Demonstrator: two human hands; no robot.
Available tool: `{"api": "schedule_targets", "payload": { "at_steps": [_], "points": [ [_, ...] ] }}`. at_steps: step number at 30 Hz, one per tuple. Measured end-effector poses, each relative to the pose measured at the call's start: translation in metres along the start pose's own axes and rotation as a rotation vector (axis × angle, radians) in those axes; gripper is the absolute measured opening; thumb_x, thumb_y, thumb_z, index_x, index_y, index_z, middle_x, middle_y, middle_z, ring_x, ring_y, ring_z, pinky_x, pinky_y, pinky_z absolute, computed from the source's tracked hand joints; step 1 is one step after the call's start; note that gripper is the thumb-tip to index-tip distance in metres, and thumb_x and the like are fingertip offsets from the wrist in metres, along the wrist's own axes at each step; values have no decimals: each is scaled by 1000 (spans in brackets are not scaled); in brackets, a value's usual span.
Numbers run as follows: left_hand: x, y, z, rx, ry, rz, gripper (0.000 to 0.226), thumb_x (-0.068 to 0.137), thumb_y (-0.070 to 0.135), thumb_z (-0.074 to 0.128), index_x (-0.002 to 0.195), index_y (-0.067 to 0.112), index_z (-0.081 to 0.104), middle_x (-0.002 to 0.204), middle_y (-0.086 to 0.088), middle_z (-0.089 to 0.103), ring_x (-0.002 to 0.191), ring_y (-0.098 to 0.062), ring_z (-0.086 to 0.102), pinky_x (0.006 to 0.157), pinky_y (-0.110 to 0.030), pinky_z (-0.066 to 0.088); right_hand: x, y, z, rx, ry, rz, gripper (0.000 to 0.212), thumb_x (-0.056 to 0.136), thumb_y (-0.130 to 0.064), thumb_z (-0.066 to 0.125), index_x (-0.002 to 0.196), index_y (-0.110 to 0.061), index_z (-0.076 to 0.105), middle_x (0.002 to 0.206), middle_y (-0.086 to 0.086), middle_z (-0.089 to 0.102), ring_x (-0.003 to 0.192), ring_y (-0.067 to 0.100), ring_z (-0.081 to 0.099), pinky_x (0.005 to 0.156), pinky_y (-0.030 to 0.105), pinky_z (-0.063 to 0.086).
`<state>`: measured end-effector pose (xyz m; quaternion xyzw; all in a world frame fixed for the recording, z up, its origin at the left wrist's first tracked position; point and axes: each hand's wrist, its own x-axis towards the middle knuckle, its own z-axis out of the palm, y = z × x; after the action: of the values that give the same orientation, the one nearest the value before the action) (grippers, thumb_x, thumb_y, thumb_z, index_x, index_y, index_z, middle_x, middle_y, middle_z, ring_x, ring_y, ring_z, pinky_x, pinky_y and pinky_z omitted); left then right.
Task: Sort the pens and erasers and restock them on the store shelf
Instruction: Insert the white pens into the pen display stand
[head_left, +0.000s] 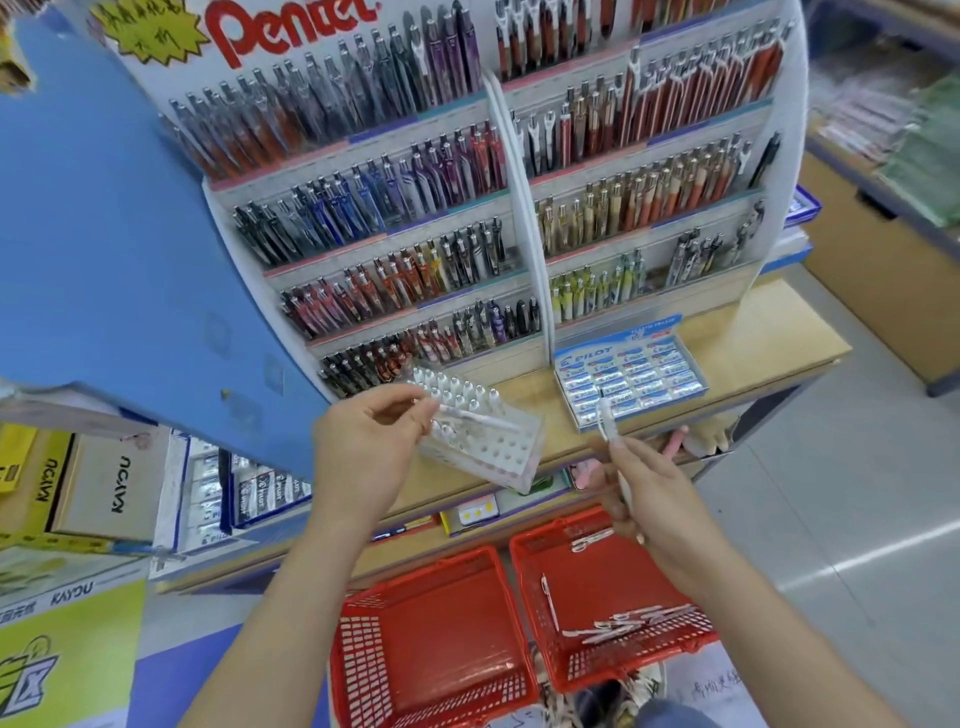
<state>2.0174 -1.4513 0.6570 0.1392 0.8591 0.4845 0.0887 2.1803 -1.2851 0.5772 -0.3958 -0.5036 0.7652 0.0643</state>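
Observation:
My left hand (371, 441) pinches a white pen (480, 418) that lies across the top of a clear plastic pen holder (485, 441) on the wooden shelf (753, 338). The holder has rows of holes, and several white pens stand in its far rows. My right hand (649, 493) grips another white pen (608, 421) upright, just right of the holder. A blue box of Pilot erasers (631, 376) sits on the shelf behind my right hand.
Two red baskets stand on the floor below: the left basket (431, 639) holds nothing, the right basket (608, 597) holds several white pens. A tall Pentel pen display (467, 208) fills the back. A blue panel (104, 234) and Kayou boxes (88, 488) lie left.

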Motion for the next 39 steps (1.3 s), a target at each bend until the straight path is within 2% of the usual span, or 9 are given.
{"api": "schedule_targets", "payload": {
  "at_steps": [5, 11, 19, 24, 29, 32, 34, 36, 39],
  "points": [
    [17, -7, 35, 201, -21, 140, 4, 80, 22, 73, 82, 21, 76, 71, 9, 71, 70, -11, 67, 72, -34, 56, -2, 3, -8, -21, -10, -48, 25, 101, -12, 40, 103, 6, 57, 65, 2, 49, 47, 10, 34, 40, 18, 25],
    [31, -29, 71, 430, -96, 255, 14, 86, 27, 65, 90, 17, 74, 85, 0, 73, 81, -19, 64, 74, -30, 49, -7, 1, -17, 50, -36, -91, 22, 99, -20, 49, 105, -21, 70, 63, 6, 48, 45, 13, 22, 40, 19, 17],
    [34, -32, 88, 594, -137, 368, 21, 89, 33, 60, 98, 18, 72, 91, 1, 70, 87, -19, 62, 74, -29, 43, -7, 3, -26, 26, -27, -9, 31, 98, -11, 46, 100, 17, 56, 64, 5, 52, 44, 13, 27, 41, 19, 16],
    [43, -25, 96, 759, -219, 303, 26, 91, 41, 53, 103, 25, 69, 99, 5, 67, 94, -17, 60, 70, -29, 43, -12, 3, -22, 52, -86, -17, 23, 97, -8, 47, 95, -11, 70, 68, 9, 52, 43, 11, 31, 38, 16, 22],
    [41, -17, 96, 877, -236, 247, 27, 92, 43, 52, 106, 25, 67, 102, 3, 66, 97, -19, 59, 66, -27, 39, -14, 1, -20, 87, -139, -35, 24, 97, -13, 49, 109, -17, 69, 64, 6, 53, 41, 10, 23, 38, 15, 17],
    [35, -10, 89, 699, -227, 172, 28, 91, 42, 54, 110, 25, 66, 88, 4, 64, 83, -17, 58, 66, -27, 40, -16, -3, -18, 63, -190, -32, 22, 98, -18, 47, 99, -7, 67, 64, 7, 51, 39, 8, 21, 39, 16, 15],
    [24, -1, 82, 254, -268, 14, 25, 93, 36, 53, 107, 22, 68, 74, 7, 59, 69, -11, 55, 65, -27, 43, -15, -6, -17, 24, -229, -27, 28, 98, -21, 46, 97, 2, 62, 62, 6, 50, 39, 8, 20, 40, 18, 13],
    [9, 10, 73, -71, -404, -127, 22, 94, 30, 54, 98, 15, 71, 73, 5, 61, 64, -11, 55, 64, -27, 49, -13, -7, -14, -3, -262, -22, 29, 98, -25, 46, 99, -2, 64, 59, 4, 49, 39, 8, 20, 41, 21, 11],
    [-7, 18, 60, -146, -527, -142, 10, 89, 18, 63, 86, 10, 70, 67, 1, 63, 59, -11, 58, 59, -23, 52, -10, -9, -7, -34, -306, -38, 30, 95, -28, 49, 101, -4, 66, 57, 3, 46, 38, 7, 22, 40, 21, 12]
  ]
}}
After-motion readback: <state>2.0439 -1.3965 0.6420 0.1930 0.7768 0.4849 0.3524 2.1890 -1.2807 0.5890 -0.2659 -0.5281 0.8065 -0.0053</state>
